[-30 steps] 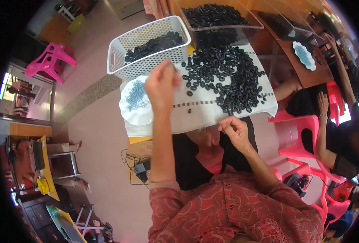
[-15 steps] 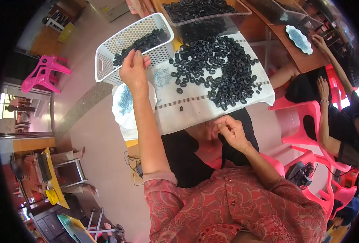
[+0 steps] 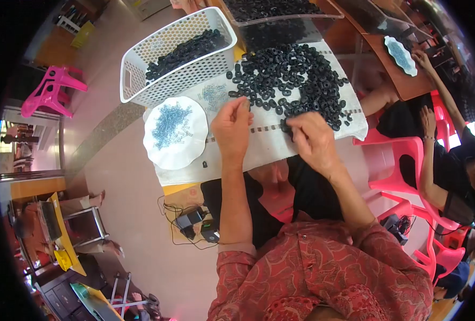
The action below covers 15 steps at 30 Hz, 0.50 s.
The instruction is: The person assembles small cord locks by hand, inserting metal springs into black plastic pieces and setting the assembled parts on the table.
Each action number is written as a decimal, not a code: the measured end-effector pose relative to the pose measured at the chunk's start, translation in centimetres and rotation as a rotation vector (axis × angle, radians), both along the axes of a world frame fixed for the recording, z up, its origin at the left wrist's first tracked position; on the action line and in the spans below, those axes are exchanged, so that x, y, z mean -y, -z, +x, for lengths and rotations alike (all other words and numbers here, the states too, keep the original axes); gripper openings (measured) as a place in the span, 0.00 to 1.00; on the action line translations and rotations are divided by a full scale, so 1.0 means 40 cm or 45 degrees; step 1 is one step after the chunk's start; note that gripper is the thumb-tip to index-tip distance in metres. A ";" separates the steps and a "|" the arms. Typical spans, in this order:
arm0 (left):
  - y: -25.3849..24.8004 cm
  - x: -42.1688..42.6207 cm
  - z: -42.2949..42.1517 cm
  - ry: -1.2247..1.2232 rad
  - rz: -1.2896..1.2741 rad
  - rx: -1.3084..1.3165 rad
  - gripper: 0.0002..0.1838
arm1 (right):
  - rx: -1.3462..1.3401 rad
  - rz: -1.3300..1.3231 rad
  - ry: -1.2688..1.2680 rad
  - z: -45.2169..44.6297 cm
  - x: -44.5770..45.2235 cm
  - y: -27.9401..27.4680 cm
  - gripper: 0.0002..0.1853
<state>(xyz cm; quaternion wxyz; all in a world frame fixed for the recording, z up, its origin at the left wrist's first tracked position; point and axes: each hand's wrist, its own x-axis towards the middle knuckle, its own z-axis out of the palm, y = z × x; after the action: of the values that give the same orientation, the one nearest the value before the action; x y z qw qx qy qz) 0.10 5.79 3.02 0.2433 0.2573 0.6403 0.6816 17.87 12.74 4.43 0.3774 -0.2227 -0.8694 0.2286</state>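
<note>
My left hand [image 3: 232, 128] is over the cloth-covered table, its fingers pinched together at the near edge of the black rings; whatever lies between the fingertips is hidden. To its right, my right hand [image 3: 313, 142] has its thumb and forefinger closed on a black ring [image 3: 286, 126] at the front of the pile. The pile of black rings [image 3: 317, 80] spreads across the white cloth [image 3: 259, 152]. Left of my left hand stands a scalloped white plate [image 3: 192, 152] bearing small bluish, clear pieces [image 3: 169, 124]. More such pieces [image 3: 214, 95] lie loose on the cloth.
A white perforated basket [image 3: 186, 80] with black parts stands at the back left. Behind the pile is a clear bin [image 3: 280, 24] of black parts. At right, a person's hand [image 3: 422, 60] is near another plate [image 3: 400, 56]. A small dark piece [image 3: 204, 165] lies near the table's front.
My left hand has moved from the basket down and right to the edge of the black rings. My right hand has risen from the lap to the pile's front and closed on a ring.
</note>
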 end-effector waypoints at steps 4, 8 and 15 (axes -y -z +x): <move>0.017 0.010 -0.008 0.026 0.009 -0.002 0.08 | 0.193 0.157 0.001 -0.053 -0.061 -0.020 0.13; 0.030 0.023 -0.019 0.017 -0.004 0.012 0.08 | 0.454 0.305 0.012 -0.108 -0.122 0.022 0.14; 0.025 0.043 -0.042 -0.042 -0.025 0.011 0.08 | 0.516 0.297 0.219 -0.114 -0.215 0.023 0.14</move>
<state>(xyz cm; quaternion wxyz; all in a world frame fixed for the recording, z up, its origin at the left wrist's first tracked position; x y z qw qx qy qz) -1.57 4.07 2.01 0.2373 0.2414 0.6500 0.6804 13.32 21.35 3.52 0.2367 -0.2919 -0.9257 0.0443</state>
